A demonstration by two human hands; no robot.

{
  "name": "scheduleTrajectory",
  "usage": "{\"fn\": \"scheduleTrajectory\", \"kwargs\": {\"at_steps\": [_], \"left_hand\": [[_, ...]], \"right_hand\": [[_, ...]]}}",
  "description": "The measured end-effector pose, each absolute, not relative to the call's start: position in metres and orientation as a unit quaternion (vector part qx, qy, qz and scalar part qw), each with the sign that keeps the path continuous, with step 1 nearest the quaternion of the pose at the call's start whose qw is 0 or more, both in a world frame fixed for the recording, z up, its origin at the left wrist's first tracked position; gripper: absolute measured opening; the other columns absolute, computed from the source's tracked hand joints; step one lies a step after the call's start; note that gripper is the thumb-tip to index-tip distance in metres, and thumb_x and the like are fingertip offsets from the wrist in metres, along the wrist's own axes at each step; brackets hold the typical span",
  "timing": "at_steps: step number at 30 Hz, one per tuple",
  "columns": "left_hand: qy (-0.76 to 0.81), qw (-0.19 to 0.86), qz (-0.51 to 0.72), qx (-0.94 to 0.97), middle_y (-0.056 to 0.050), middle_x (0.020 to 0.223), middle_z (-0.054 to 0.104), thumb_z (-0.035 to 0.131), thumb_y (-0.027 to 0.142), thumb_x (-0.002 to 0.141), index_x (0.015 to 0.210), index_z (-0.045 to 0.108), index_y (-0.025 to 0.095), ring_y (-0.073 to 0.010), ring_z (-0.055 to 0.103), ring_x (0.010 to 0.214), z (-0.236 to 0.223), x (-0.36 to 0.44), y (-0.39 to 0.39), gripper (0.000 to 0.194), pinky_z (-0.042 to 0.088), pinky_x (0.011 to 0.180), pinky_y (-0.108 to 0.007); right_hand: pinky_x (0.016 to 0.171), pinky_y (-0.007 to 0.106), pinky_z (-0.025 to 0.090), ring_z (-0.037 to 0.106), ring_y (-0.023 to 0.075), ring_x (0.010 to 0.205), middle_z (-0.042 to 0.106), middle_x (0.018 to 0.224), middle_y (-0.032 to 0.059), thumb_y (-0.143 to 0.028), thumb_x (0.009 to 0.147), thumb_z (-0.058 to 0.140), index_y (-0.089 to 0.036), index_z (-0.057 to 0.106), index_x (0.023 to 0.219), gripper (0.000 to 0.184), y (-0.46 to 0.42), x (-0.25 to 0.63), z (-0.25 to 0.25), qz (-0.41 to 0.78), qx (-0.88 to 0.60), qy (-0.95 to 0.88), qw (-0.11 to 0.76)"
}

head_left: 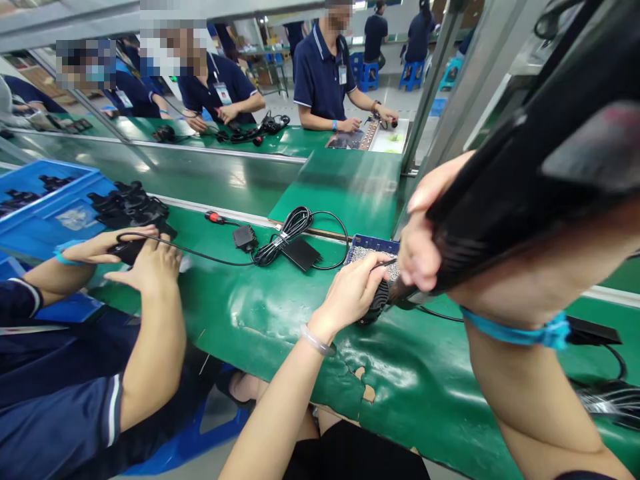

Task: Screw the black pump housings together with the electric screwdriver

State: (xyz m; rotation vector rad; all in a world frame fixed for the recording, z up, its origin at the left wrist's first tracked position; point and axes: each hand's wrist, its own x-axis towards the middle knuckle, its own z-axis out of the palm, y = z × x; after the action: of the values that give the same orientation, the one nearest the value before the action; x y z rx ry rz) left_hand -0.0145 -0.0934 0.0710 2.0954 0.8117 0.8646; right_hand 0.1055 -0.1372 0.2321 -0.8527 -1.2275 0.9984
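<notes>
My right hand (423, 243) is closed around a large black electric screwdriver (500, 173), tilted with its tip pointing down and left. The tool's upper body is blurred and close to the camera. Under the tip, my left hand (350, 290) grips a small black ridged part (379, 303) on the table, with a black cable leading off to the right. Its far side is hidden by my fingers and the tool. Just behind the left hand stands a blue tray (373, 241) full of small silvery screws (360, 253).
A coiled black cable (273, 250) with box-shaped modules lies left of the tray on the green table (280, 320). At far left a co-worker's hands (150, 257) handle a black part beside a blue crate (55, 207). More cables (610, 400) lie at right. Metal posts rise behind.
</notes>
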Motion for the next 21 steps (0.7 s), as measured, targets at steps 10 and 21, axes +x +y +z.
{"fn": "scheduleTrajectory", "kwargs": {"at_steps": [10,21], "left_hand": [[0.273,0.344,0.348,0.828,-0.013,0.141,0.056,0.078,0.036,0.077,0.139,0.046,0.020,-0.0290,0.052,0.132,0.064,-0.046,-0.106,0.071,0.033,0.117,-0.048],[0.313,0.613,0.548,0.475,-0.012,0.116,0.072,0.088,0.030,0.064,0.131,0.041,0.024,-0.0220,0.073,0.092,0.104,-0.059,-0.144,0.082,0.058,0.081,-0.032]], "right_hand": [[0.082,0.039,0.053,0.064,0.0200,0.081,0.069,0.085,0.0041,-0.068,0.072,0.067,-0.021,0.063,0.107,0.058,-0.095,0.214,0.132,0.307,-0.513,-0.467,0.652],[0.051,0.033,0.053,0.065,0.0223,0.063,0.072,0.077,0.0096,-0.077,0.069,0.065,-0.019,0.071,0.093,0.063,-0.236,0.146,0.033,0.496,-0.590,-0.418,0.481]]}}
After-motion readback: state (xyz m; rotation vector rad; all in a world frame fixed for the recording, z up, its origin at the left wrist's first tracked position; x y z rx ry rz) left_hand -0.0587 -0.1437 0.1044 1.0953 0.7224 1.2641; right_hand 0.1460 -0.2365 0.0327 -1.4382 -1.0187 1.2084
